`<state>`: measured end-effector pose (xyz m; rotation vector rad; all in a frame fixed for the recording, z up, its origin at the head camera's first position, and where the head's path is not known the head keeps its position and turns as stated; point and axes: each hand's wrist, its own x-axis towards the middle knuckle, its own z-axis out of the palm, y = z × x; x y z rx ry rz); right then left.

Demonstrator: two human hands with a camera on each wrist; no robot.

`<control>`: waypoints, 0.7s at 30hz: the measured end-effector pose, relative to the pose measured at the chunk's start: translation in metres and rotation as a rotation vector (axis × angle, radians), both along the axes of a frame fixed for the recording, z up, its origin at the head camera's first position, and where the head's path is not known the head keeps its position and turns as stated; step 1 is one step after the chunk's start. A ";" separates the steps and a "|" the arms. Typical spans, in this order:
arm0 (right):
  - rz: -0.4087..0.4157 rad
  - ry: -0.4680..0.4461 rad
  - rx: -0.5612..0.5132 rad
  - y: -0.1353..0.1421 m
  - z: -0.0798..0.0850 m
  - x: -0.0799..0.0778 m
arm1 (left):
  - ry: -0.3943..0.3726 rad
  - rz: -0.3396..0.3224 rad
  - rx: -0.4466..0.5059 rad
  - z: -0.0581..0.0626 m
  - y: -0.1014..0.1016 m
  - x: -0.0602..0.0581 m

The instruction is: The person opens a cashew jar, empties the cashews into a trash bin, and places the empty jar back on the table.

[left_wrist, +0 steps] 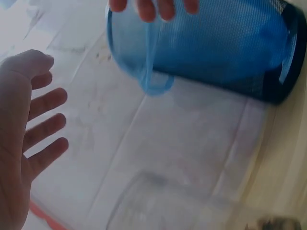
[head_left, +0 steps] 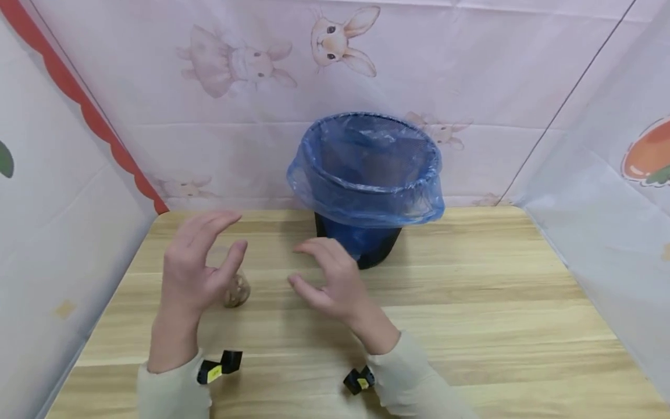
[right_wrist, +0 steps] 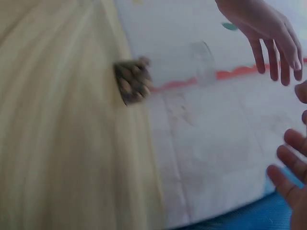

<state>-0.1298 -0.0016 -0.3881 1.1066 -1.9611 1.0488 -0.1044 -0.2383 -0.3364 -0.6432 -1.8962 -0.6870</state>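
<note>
My left hand hovers above the table with thumb and fingers apart, holding nothing. It overlaps a clear jar in the head view; the right wrist view shows that see-through container upright, with brown nut-like pieces in its bottom. To the right, my right hand is also raised, its palm towards the left hand and its fingers loosely bent around nothing. Just behind it stands a dark mesh waste bin, lined with a blue plastic bag folded over the rim.
The wooden table runs back to a pink wall cloth printed with rabbits. White side cloths close in the left and right. Black pieces with yellow labels sit at both wrists.
</note>
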 end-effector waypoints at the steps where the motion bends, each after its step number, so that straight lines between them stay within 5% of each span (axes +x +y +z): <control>1: -0.001 -0.047 0.048 -0.005 -0.003 0.001 | -0.016 0.004 -0.002 -0.001 -0.004 0.000; 7: 0.032 -0.326 0.288 -0.031 -0.015 0.005 | -0.153 0.027 -0.051 -0.012 -0.025 -0.001; 11: 0.059 -0.459 0.327 -0.046 -0.023 0.005 | -0.249 0.060 -0.059 -0.018 -0.033 0.001; 18: 0.256 -0.852 0.043 -0.067 -0.036 0.001 | -0.347 0.112 0.000 -0.035 -0.044 -0.002; 21: 0.263 -0.926 0.009 -0.075 -0.041 -0.003 | -0.420 0.138 -0.036 -0.039 -0.050 -0.001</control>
